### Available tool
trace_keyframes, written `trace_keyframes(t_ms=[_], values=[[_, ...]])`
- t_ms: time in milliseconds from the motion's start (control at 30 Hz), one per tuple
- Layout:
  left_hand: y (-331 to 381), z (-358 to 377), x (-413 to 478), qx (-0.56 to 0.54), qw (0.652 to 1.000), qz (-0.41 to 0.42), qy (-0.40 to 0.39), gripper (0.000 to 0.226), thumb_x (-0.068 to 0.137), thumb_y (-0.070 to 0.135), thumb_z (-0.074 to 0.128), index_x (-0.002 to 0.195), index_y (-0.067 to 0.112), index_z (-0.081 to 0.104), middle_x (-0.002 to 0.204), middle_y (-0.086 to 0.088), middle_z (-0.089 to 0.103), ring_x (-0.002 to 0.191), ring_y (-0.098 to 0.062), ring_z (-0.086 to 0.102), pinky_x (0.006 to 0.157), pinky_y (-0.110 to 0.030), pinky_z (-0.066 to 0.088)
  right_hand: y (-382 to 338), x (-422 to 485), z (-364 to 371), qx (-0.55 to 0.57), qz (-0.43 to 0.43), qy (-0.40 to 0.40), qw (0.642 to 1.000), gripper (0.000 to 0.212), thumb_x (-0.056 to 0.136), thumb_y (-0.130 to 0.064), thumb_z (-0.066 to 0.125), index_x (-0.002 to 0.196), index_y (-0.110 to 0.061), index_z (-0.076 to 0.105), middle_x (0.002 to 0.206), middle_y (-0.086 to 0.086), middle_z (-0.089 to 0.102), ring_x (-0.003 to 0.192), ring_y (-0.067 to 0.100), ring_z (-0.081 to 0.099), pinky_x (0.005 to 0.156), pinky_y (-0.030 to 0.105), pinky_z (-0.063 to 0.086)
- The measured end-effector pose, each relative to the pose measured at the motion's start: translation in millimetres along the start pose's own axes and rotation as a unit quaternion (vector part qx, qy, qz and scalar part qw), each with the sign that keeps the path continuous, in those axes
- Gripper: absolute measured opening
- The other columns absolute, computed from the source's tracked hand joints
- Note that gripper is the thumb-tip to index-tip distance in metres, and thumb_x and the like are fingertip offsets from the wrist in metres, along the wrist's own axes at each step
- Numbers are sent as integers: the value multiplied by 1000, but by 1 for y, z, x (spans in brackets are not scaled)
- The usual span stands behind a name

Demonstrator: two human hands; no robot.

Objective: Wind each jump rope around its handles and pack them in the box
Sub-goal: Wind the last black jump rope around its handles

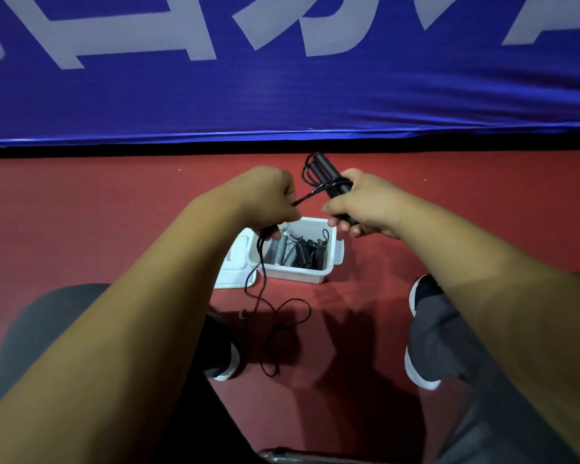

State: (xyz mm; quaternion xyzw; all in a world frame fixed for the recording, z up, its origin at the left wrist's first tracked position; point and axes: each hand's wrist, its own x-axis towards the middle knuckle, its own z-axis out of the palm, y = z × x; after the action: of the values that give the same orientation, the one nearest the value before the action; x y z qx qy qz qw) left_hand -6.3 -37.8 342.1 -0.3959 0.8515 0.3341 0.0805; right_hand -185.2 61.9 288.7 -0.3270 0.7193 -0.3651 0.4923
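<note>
- Two shoes (422,291) of the seated person flanked the slack black cord (282,316) of a jump rope. The cord lay in loose loops on the red floor (114,229), and this length was judged yet to be wound.
- Left hand (265,199): fingers curled round the cord, which ran taut from it to the handles. The slack dropped from its underside.
- Right hand (365,204): fingers clamped on the paired black handles (329,177), held above the box with a few turns of cord already round them.
- White box (329,259), open on the floor below the hands, with its lid (235,262) just beside it. Wound ropes (302,252), grey and black, were packed inside, so the task was judged well along.
- Hidden: most fingertips of both hands and part of the box's rim. The number of ropes inside could not be told.
- Blue banner (282,95): its pale lettering was cut off at the top edge.
</note>
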Motion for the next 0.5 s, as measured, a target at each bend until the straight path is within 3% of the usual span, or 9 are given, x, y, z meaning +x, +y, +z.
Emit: trace_keyframes(t_ms=[133, 267, 367, 500], values=[[2, 11, 3, -62, 997, -33, 38, 28, 110, 25, 46, 102, 2, 60, 79, -21, 62, 50, -33, 72, 46, -37, 57, 0, 3, 2, 81, -24, 15, 996, 28, 97, -4, 70, 114, -15, 50, 75, 13, 64, 49, 16, 52, 41, 24, 37], [5, 11, 2, -229, 969, 71, 62, 24, 110, 22, 52, 94, 10, 65, 82, -17, 71, 72, -32, 75, 70, -50, 59, 1, 5, 1, 90, -28, 31, 995, 23, 96, -3, 65, 115, -14, 58, 74, 11, 60, 48, 16, 51, 40, 24, 37], [6, 0, -4, -281, 944, 174, 6, 20, 110, 16, 54, 98, 15, 71, 90, -11, 69, 78, -24, 65, 76, -31, 57, 1, 5, -3, 68, -29, 48, 996, 27, 95, -8, 67, 122, -12, 62, 76, 10, 62, 50, 16, 53, 42, 24, 39], [4, -10, -10, -266, 950, 166, 2, 40, 108, 45, 51, 104, 19, 81, 71, -12, 57, 67, -24, 45, 67, -26, 44, -9, -1, -10, 2, -72, 72, 995, 24, 97, -9, 67, 119, -17, 63, 78, 10, 66, 52, 15, 55, 42, 25, 43]])
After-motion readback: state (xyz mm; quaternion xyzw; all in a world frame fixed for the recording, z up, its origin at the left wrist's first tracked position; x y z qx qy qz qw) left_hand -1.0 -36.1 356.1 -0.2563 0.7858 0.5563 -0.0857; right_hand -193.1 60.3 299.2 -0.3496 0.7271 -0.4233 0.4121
